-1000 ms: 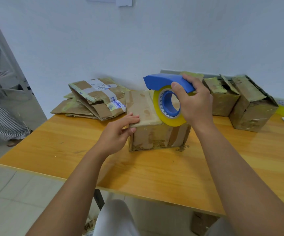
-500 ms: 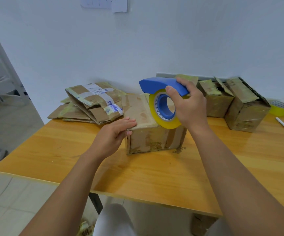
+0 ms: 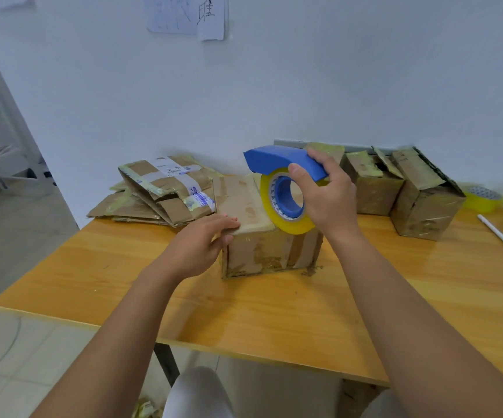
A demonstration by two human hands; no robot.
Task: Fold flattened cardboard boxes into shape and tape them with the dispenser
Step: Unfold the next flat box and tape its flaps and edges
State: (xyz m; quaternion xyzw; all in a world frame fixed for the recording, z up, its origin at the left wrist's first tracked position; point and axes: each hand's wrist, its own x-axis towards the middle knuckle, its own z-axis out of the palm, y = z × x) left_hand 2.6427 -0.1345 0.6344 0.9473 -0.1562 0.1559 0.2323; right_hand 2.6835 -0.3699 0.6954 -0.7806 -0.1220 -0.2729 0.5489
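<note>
A worn brown cardboard box stands folded into shape at the middle of the wooden table. My left hand holds its near left top corner, fingers flat on the lid and thumb against the side. My right hand grips a blue tape dispenser with a yellow-edged roll of clear tape. The roll rests on the box's top near its front right edge. A pile of flattened boxes lies at the back left.
Two shaped, taped boxes stand at the back right against the white wall. A spare yellow tape roll and a white pen lie at the far right. The table's left edge drops to a tiled floor.
The view has tilted up a little. My right hand with the dispenser has shifted slightly along the box top. My left hand stays on the corner.
</note>
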